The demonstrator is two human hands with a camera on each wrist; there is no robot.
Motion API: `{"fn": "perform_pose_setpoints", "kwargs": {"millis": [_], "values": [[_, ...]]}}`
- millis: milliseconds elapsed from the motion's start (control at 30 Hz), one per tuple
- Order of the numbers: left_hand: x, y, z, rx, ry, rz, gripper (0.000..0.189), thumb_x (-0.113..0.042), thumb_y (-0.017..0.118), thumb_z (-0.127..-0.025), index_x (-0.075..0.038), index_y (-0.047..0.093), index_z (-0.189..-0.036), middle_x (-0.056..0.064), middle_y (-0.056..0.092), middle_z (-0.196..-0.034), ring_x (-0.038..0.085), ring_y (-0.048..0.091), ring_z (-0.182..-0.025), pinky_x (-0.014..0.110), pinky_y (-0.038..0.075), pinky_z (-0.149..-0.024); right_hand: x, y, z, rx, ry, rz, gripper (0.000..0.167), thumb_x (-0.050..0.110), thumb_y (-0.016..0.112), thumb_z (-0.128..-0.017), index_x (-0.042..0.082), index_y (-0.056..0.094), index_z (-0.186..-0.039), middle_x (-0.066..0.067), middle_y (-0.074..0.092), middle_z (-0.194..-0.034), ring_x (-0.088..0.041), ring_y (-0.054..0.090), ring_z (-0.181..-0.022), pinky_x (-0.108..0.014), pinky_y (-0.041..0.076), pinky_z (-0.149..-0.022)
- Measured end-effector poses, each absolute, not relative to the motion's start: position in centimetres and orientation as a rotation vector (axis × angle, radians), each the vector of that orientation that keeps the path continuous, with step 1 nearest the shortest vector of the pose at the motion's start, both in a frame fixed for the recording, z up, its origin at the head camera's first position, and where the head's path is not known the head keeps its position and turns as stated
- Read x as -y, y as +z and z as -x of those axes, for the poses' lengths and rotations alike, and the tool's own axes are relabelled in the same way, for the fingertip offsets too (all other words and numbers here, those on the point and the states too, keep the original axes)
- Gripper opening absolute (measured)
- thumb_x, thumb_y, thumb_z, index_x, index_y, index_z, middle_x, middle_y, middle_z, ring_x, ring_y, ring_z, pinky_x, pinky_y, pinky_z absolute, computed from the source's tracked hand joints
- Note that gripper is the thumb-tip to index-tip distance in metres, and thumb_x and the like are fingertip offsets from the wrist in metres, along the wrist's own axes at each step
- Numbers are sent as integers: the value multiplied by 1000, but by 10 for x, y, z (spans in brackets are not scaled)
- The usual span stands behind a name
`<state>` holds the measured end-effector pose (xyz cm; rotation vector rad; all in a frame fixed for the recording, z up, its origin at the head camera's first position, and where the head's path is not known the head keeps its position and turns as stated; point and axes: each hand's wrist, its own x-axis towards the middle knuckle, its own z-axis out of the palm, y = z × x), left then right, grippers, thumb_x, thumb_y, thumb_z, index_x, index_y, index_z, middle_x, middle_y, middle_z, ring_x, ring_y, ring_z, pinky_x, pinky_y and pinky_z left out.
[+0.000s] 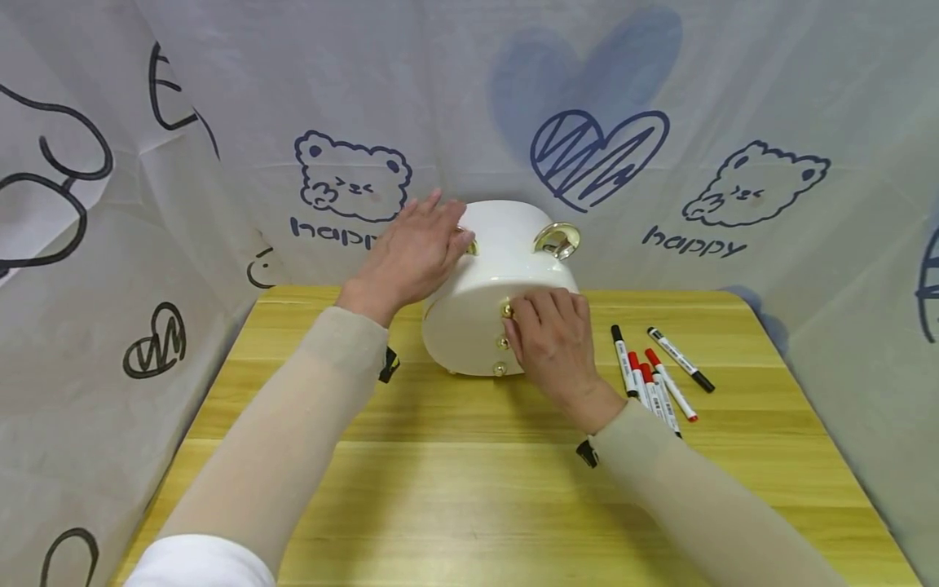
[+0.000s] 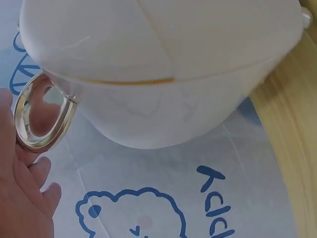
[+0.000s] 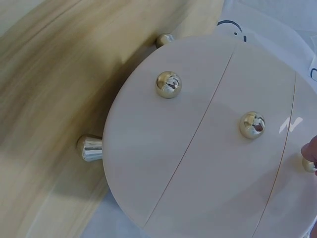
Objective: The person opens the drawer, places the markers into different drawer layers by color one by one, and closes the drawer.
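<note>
A glossy white rounded drawer box [image 1: 469, 326] with gold ring-shaped ears stands at the back of the table. Over its left ear [image 2: 44, 116] lies my left hand [image 1: 418, 249], fingers mostly straight and thumb against the ring. In the left wrist view that hand [image 2: 25, 193] is right beside the ring. My right hand [image 1: 553, 346] pinches the top gold knob [image 1: 507, 310] on the front; its fingertips [image 3: 310, 148] show at the edge of the right wrist view. Below, the middle knob [image 3: 252, 125] and lower knob [image 3: 169, 85] are untouched. The seams between the drawers look closed.
Several black and red markers [image 1: 675, 383] lie to the right of the box on the wooden table [image 1: 455, 505]. A white cloth [image 1: 469, 98] printed with bears and hearts hangs close behind. The box stands on small gold feet [image 3: 90, 148].
</note>
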<state>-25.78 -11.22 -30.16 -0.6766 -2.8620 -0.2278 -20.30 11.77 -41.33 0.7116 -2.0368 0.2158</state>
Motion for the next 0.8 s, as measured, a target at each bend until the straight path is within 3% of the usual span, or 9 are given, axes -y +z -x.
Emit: {"fn": "perform_pose_setpoints", "kwargs": {"millis": [233, 800], "values": [[114, -299, 260, 2859, -131, 671, 64, -46, 18, -116, -8, 24, -168, 11, 28, -174, 30, 10, -165, 48, 4, -137, -118, -415, 204, 2042, 230, -711, 19, 23, 70, -101, 5, 64, -100, -12, 64, -97, -34, 57, -96, -47, 45, -78], [112, -298, 257, 2902, -274, 667, 60, -43, 21, -117, -12, 33, -166, 7, 32, -173, 25, 8, -165, 44, 5, -137, -118, -412, 201, 2091, 254, -703, 21, 24, 72, -102, 5, 64, -104, -12, 63, -101, -34, 56, -98, -47, 42, -76]]}}
